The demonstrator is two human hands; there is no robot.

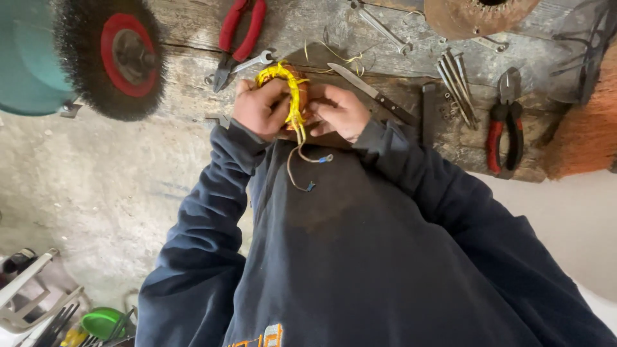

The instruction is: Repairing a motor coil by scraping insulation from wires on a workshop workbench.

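Copper-coloured coil (302, 96) bound in yellow cord (292, 87) sits at the wooden table's (193, 77) near edge, clasped between both hands. The left hand (259, 106) and right hand (340, 112) curl their fingers tightly around it. A knife (373, 93) lies just beside; red pliers (241, 35) lie farther back.

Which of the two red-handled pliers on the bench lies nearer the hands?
The pliers just above the left hand, beside the small spanner. The other pair lies far off, past the knife and right hand.
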